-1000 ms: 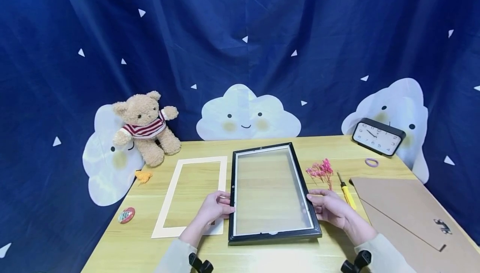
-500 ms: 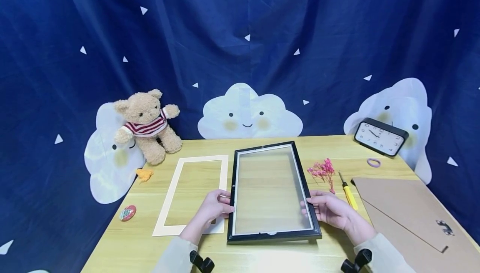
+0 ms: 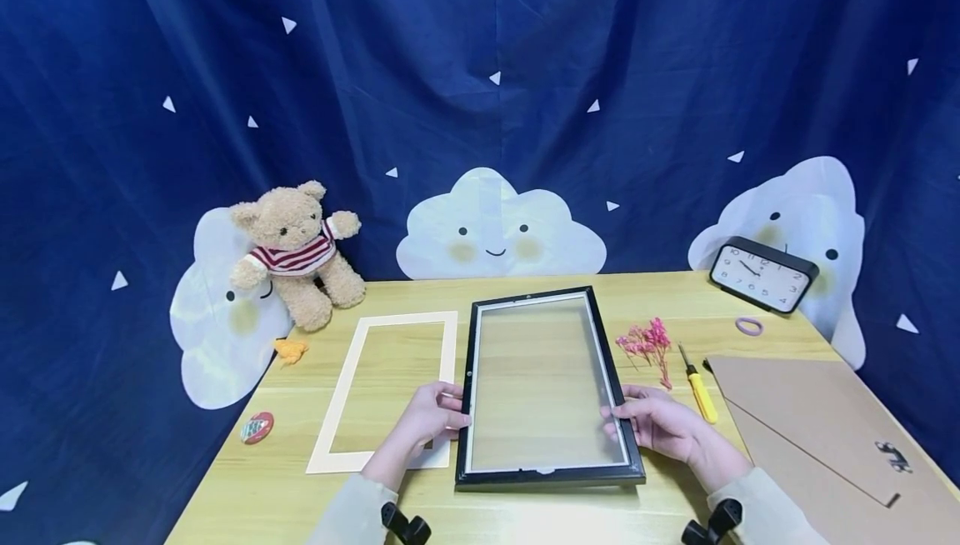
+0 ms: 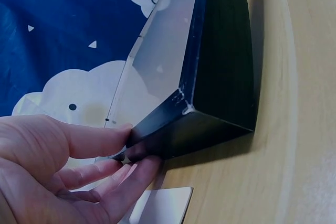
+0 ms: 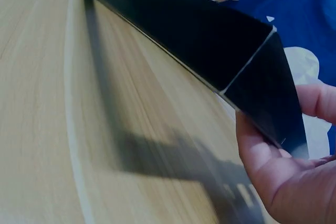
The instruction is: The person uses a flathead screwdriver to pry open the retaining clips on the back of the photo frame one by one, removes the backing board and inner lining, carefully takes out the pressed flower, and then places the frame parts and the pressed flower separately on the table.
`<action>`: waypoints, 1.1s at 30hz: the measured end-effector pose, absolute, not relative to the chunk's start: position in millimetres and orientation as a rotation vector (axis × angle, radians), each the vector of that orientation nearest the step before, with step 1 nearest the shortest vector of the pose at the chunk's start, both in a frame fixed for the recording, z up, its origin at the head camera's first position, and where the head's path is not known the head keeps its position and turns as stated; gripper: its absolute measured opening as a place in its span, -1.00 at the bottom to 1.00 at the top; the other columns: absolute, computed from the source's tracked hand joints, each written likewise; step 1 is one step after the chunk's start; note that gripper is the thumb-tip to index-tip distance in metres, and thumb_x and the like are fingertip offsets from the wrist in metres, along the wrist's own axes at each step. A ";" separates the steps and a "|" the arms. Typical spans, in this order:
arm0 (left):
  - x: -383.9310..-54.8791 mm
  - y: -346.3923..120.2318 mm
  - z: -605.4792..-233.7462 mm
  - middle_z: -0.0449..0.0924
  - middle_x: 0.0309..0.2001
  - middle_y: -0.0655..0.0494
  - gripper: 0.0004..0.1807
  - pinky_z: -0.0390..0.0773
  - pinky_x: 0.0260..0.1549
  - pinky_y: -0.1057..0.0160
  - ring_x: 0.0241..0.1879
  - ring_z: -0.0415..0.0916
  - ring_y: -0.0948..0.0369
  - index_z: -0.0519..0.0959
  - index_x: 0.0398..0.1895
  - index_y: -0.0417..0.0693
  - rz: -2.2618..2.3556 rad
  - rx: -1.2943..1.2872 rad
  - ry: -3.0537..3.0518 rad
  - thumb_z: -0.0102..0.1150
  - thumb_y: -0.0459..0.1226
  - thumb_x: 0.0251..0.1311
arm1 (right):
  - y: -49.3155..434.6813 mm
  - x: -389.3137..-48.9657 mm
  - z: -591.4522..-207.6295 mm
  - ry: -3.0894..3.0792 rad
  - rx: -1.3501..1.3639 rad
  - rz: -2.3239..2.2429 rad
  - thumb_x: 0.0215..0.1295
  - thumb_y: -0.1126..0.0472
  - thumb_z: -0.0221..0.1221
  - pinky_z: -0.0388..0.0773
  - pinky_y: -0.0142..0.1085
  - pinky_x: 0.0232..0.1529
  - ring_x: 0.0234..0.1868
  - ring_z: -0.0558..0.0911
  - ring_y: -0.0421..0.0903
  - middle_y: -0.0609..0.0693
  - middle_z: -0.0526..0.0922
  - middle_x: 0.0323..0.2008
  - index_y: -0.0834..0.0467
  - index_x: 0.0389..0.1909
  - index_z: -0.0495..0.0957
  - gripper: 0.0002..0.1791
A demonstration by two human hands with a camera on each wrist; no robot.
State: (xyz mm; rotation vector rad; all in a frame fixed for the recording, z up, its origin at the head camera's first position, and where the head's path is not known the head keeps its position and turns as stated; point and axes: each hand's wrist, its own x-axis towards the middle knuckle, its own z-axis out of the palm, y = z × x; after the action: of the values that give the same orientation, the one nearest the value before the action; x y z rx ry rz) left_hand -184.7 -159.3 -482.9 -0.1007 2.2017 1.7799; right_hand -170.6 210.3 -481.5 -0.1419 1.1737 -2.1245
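A black picture frame (image 3: 555, 477) with a white inner edge and a clear pane tilts slightly over the wooden table, held between both hands. My left hand (image 3: 426, 420) pinches its left side, thumb above and fingers beneath, near a corner in the left wrist view. On the opposite side my right hand (image 3: 663, 427) grips the rim, and some of its fingertips show through the pane from below. The right wrist view has the frame's dark side (image 5: 184, 35) raised above the tabletop, casting a shadow. A cream mat board (image 3: 337, 399) with a cut-out window lies left of the frame, partly behind my left hand.
Pink dried flowers (image 3: 647, 343), a yellow-handled screwdriver (image 3: 702, 397) and a brown backing board (image 3: 795, 395) lie to the right. A purple ring (image 3: 748, 326) and clock (image 3: 763, 274) are farther back. Leftward are a teddy bear (image 3: 288, 237), orange piece (image 3: 290, 351) and round badge (image 3: 257, 427).
My right hand has slid slightly nearer along the frame's side, and its fingers now reach under the pane. The left hand and the frame stay almost in place.
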 end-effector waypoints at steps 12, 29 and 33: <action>-184.3 -158.7 -483.2 0.46 -0.21 -0.17 -0.45 0.66 -0.43 0.13 -0.38 0.52 0.09 0.39 0.02 -0.40 1.748 -0.078 2.232 0.32 -0.56 -0.14 | 214.4 -171.7 -485.3 1.120 -0.184 -2.119 0.23 0.51 -0.15 0.52 -0.15 0.02 -0.18 0.64 0.02 0.16 0.58 -0.13 0.30 0.01 0.20 -0.69; -185.8 -158.3 -484.7 0.45 -0.24 -0.16 -0.44 0.65 -0.44 0.14 -0.39 0.51 0.09 0.38 0.02 -0.40 1.763 -0.083 2.212 0.32 -0.56 -0.14 | 213.9 -171.2 -487.1 1.122 -0.183 -2.100 0.22 0.52 -0.14 0.55 -0.20 -0.02 -0.20 0.64 -0.02 0.10 0.59 -0.19 0.32 0.14 0.22 -0.57; -185.6 -157.4 -483.6 0.46 -0.23 -0.16 -0.45 0.65 -0.45 0.14 -0.39 0.51 0.10 0.39 0.02 -0.40 1.756 -0.086 2.213 0.33 -0.55 -0.13 | 213.4 -171.0 -484.3 1.226 -0.169 -2.064 0.27 0.47 -0.06 0.54 -0.15 0.00 -0.19 0.65 -0.01 0.14 0.61 -0.18 0.41 0.15 0.11 -0.56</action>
State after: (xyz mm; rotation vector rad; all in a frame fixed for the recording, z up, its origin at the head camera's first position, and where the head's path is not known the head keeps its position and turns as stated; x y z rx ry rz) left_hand -185.6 -157.4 -483.6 -0.0861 2.2126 1.7555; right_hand -171.0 213.4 -484.3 -0.1687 1.2263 -2.0645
